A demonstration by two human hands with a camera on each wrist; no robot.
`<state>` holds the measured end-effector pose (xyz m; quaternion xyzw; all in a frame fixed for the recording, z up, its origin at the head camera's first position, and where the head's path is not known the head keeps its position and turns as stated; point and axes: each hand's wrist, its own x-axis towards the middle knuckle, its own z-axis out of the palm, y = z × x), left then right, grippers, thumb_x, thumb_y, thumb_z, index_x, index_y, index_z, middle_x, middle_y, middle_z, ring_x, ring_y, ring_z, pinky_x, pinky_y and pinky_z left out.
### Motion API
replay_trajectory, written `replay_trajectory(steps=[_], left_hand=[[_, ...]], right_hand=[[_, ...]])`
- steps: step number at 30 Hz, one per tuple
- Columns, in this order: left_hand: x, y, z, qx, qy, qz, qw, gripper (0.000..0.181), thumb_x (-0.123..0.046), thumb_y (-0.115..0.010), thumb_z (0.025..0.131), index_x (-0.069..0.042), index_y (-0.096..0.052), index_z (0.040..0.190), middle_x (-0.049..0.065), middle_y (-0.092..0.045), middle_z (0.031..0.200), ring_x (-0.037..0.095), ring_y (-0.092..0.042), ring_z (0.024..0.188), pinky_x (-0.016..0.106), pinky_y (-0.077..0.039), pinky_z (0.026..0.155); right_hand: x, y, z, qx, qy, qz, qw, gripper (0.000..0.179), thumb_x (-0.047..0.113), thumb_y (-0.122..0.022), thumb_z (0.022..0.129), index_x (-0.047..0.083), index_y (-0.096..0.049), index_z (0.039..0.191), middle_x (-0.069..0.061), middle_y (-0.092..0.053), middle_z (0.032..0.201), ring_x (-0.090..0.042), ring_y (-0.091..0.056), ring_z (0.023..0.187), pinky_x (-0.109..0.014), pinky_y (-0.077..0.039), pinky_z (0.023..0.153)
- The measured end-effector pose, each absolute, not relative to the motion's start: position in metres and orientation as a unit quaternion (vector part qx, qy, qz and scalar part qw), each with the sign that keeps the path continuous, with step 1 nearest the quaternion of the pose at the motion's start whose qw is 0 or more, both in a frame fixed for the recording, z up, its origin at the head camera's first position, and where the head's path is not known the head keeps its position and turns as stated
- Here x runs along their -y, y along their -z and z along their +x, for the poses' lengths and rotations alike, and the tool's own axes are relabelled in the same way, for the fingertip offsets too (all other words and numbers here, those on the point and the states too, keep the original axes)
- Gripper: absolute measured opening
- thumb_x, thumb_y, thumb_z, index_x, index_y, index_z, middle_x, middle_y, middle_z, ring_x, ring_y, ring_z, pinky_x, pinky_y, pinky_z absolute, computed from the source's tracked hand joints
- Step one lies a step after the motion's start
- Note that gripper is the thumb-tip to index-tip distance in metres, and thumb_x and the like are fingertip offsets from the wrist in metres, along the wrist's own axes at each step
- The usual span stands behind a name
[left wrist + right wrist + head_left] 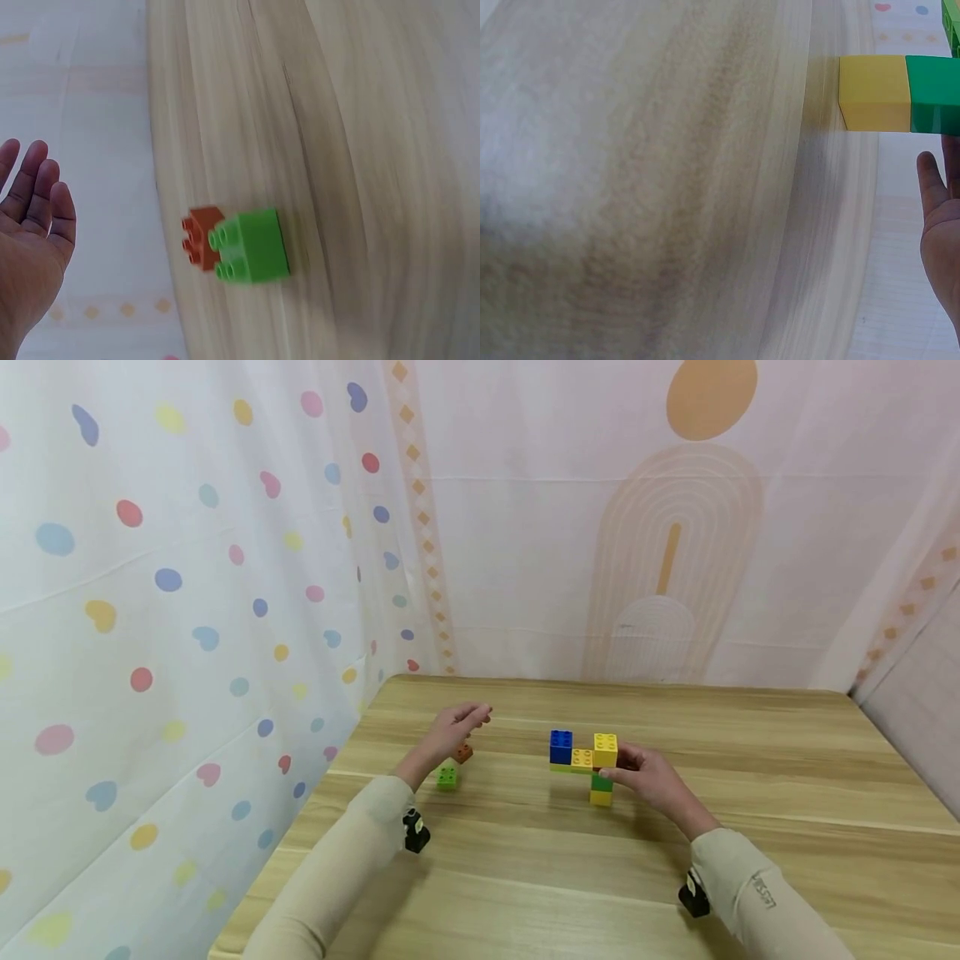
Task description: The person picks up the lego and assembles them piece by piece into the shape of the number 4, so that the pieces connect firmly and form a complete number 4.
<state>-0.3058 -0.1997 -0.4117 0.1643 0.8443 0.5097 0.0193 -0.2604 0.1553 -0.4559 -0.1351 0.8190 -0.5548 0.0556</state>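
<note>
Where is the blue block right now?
In the head view, the blue block sits at the left end of the block structure that the right hand grips, on top of a lime-green block.

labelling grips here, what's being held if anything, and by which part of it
The right hand grips the toy-brick structure by its right-hand column, around where the top yellow brick nears the green brick. The left hand holds nothing.
</note>
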Motion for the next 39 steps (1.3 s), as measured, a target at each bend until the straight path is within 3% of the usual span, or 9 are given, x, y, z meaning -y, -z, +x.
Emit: replay_trajectory(steps=[7, 21, 31, 39], left_hand=[[0.222, 0.418, -0.306, -0.860, -0.493, 0.134, 0.014, 0.055, -0.048, -0.053, 0.101, -0.007, -0.056, 0.139, 0.014, -0.058, 0.135, 0.030, -0.051, 0.127, 0.049, -0.040, 0.105], [0.279, 0.449, -0.298, -0.901, -0.423, 0.093, 0.040, 0.052, -0.025, -0.071, 0.093, -0.001, -0.056, 0.137, 0.016, -0.060, 0.127, 0.028, -0.054, 0.113, 0.046, -0.045, 0.093], [0.288, 0.469, -0.299, -0.900, -0.413, 0.101, 0.093, 0.054, -0.026, -0.077, 0.088, -0.002, -0.059, 0.133, 0.009, -0.064, 0.118, 0.023, -0.057, 0.106, 0.042, -0.046, 0.093], [0.286, 0.478, -0.299, -0.905, -0.397, 0.117, 0.095, 0.052, -0.020, -0.080, 0.086, -0.001, -0.061, 0.131, 0.004, -0.064, 0.111, 0.020, -0.057, 0.102, 0.042, -0.046, 0.092]], right_hand=[[-0.157, 0.457, -0.261, -0.817, 0.558, -0.135, 0.056, 0.055, 0.028, -0.072, 0.093, 0.000, -0.056, 0.138, -0.013, -0.066, 0.121, -0.022, -0.060, 0.101, -0.045, -0.050, 0.090], [-0.159, 0.455, -0.260, -0.817, 0.558, -0.135, 0.060, 0.058, 0.030, -0.072, 0.093, -0.001, -0.055, 0.139, -0.014, -0.065, 0.122, -0.022, -0.060, 0.103, -0.046, -0.049, 0.091], [-0.161, 0.456, -0.261, -0.816, 0.559, -0.136, 0.056, 0.056, 0.027, -0.072, 0.093, 0.000, -0.055, 0.138, -0.014, -0.066, 0.121, -0.022, -0.061, 0.103, -0.040, -0.050, 0.089], [-0.161, 0.457, -0.262, -0.812, 0.564, -0.135, 0.057, 0.055, 0.027, -0.072, 0.093, 0.000, -0.056, 0.138, -0.014, -0.066, 0.121, -0.022, -0.061, 0.103, -0.039, -0.050, 0.089]])
